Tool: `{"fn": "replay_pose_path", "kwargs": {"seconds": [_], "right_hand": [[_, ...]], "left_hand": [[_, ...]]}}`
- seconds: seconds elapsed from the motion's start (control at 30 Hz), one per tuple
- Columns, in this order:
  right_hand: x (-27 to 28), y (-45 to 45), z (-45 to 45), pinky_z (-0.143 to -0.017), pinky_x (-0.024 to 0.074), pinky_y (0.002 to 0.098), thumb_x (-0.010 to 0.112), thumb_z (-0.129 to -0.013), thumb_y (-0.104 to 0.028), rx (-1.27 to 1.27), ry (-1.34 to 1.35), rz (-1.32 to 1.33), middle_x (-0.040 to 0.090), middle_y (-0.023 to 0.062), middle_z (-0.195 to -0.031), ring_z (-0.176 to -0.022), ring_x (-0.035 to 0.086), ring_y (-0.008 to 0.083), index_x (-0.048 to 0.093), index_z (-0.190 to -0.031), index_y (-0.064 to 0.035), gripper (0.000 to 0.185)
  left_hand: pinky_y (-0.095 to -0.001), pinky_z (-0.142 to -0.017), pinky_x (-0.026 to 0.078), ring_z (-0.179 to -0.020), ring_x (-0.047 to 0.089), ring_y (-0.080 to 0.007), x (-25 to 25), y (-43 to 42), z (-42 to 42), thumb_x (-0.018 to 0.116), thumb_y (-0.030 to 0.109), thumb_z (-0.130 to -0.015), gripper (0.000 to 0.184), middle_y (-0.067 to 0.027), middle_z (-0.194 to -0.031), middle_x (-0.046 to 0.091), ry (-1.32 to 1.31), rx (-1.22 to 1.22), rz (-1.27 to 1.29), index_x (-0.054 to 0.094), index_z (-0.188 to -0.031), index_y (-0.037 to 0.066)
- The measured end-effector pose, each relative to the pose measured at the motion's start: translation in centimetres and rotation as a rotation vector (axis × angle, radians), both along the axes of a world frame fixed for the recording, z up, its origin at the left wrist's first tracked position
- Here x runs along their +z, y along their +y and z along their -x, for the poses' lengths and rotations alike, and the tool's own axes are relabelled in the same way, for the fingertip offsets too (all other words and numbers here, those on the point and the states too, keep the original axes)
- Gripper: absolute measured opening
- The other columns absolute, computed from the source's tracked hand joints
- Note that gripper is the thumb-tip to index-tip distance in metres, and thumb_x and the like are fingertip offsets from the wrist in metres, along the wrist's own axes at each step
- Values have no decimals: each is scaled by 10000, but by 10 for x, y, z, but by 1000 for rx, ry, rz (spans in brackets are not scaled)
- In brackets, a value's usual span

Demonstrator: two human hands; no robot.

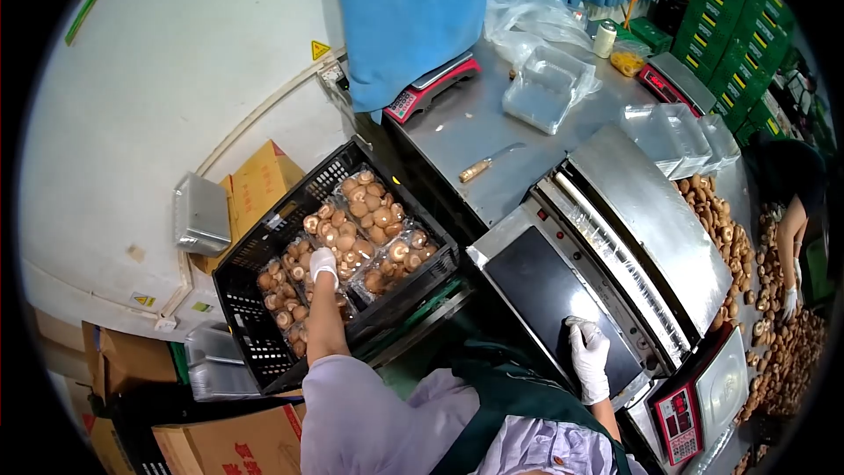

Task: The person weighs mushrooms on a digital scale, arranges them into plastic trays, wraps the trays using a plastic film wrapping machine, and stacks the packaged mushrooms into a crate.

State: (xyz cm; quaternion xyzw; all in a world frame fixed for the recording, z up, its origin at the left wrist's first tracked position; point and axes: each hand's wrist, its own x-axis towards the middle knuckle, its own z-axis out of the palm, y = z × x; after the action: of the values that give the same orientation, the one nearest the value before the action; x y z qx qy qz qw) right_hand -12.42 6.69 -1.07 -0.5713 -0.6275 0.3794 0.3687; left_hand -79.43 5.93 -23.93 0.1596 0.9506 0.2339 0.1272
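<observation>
My left hand (323, 264), in a white glove, reaches into a black plastic crate (230, 286) on the left. Its fingers are closed at the edge of a wrapped pack of mushrooms (345, 244); the fingertips are partly hidden. Several more clear-wrapped packs of brown mushrooms lie side by side around it in the crate. My right hand (589, 354), also gloved in white, rests on the black plate (563, 299) of a film-wrapping machine (651, 220). Its fingers are slightly bent and nothing shows in them.
A knife (488, 163), a red scale (432, 88) and clear trays (545, 88) are on the metal table (448, 149). Another red scale (679, 422) stands near my right arm. Loose mushrooms (716, 220) cover the right side, where another person's gloved hand (789, 302) reaches in. Cardboard boxes (237, 440) stand lower left.
</observation>
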Motion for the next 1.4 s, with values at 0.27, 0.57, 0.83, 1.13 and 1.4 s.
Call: {"fn": "replay_pose_path", "kwargs": {"seconds": [0.27,0.57,0.83,1.13,1.4], "right_hand": [[-1,1,2,-774,514,312,600,-835,-19,26,-58,-139,688,131,-885,-830,668,242,671,-852,-1,75],[18,-15,-12,-755,529,351,611,-857,-164,-59,-335,-290,688,114,-886,-824,665,264,680,-871,-39,144],[47,-78,-86,-755,527,320,617,-853,-123,-389,-188,-139,684,100,-881,-834,663,246,674,-898,-43,108],[40,-164,-250,-745,522,360,615,-851,-209,-736,-318,-56,679,120,-881,-830,654,280,685,-914,-64,173],[24,-251,-465,-783,507,345,654,-831,-182,-1235,-618,-64,679,111,-938,-866,641,284,679,-952,-44,186]], "left_hand": [[-378,-833,490,-985,606,-305,287,87,-191,523,268,-894,299,-124,-984,644,500,-680,-240,635,-1043,34],[-275,-530,470,-703,620,-164,514,55,-512,614,231,-744,323,-50,-904,656,430,-2453,-962,647,-1024,73],[-363,-659,478,-730,579,-243,532,-1,-625,619,194,-793,195,-117,-838,582,-636,-3037,-903,579,-905,40],[-327,-419,421,-507,524,-193,558,-41,-700,703,303,-648,344,-64,-697,529,-464,-2895,-368,547,-865,85],[-328,-555,450,-628,575,-231,452,-4,-823,598,103,-843,266,-83,-840,645,256,-2363,-741,635,-1107,91]]}}
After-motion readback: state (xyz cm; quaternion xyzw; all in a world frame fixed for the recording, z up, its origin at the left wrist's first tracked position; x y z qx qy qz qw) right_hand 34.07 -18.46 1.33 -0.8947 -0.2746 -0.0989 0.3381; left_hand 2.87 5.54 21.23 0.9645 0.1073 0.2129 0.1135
